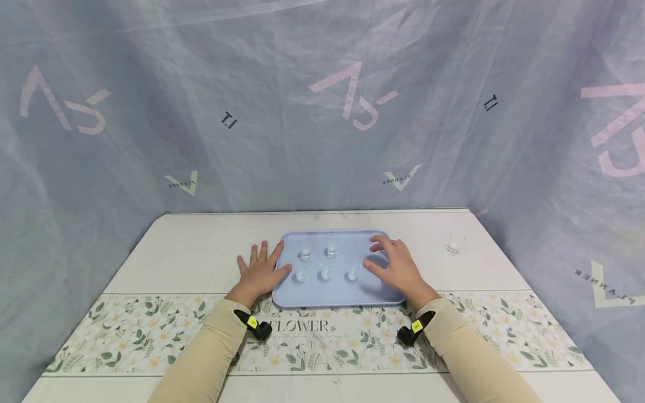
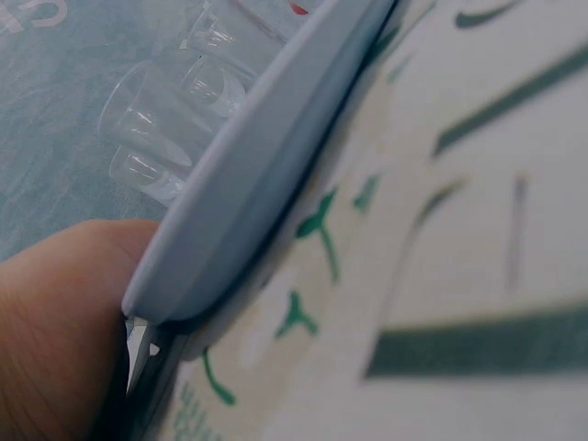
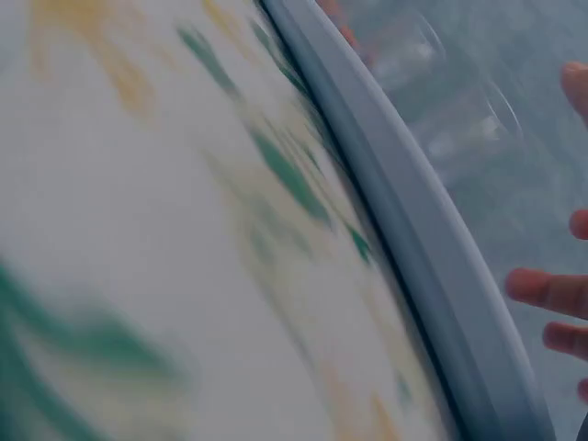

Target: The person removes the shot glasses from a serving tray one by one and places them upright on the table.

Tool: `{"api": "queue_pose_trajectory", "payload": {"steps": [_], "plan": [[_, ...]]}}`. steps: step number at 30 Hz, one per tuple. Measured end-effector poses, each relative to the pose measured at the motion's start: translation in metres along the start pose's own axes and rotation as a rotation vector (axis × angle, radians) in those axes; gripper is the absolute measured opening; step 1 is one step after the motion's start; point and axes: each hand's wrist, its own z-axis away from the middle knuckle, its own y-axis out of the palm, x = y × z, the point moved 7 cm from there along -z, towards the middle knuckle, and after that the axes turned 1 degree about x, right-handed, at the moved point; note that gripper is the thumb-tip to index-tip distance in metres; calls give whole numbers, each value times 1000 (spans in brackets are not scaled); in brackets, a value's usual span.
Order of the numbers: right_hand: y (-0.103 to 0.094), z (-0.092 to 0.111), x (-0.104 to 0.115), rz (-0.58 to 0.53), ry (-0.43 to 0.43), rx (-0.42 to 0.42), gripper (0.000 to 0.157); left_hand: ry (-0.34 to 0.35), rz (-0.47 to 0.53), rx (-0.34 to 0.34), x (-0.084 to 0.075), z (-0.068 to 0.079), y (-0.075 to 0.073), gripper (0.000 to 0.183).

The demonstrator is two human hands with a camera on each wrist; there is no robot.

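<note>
A light-blue tray [image 1: 322,296] lies on the table with several small clear glasses on it, among them a back glass [image 1: 332,246] and a front-right glass [image 1: 352,273]. My left hand [image 1: 259,276] is spread flat at the tray's left edge, its thumb reaching over the rim. The left wrist view shows that thumb [image 2: 78,294] against the tray's rim, with glasses [image 2: 152,119] beyond. Over the tray's right part hovers my right hand [image 1: 402,270], fingers parted and slightly bent, nothing visible between them. Its fingertips [image 3: 531,287] appear above the rim in the right wrist view.
Apart from the others, another clear glass [image 1: 452,245] stands on the table right of the tray. A white tablecloth [image 1: 201,246] with a floral band [image 1: 166,330] covers the table. Grey-blue printed curtains [image 1: 282,140] hang behind and at both sides.
</note>
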Motion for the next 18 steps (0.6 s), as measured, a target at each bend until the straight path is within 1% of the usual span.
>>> {"api": "queue_pose_trajectory", "payload": {"steps": [4,7,12,18], "plan": [[13,1,12,7,-8,88,71,1,-11,12,6,-5,5,78],[20,2,18,23,-10,124,74,7,-10,8,7,-7,6,78],[28,4,25,43,-21,130,71,0,-10,8,5,-5,4,78],[31,6,30,54,-46,94,62,0,-6,4,2,-3,3,77]]}}
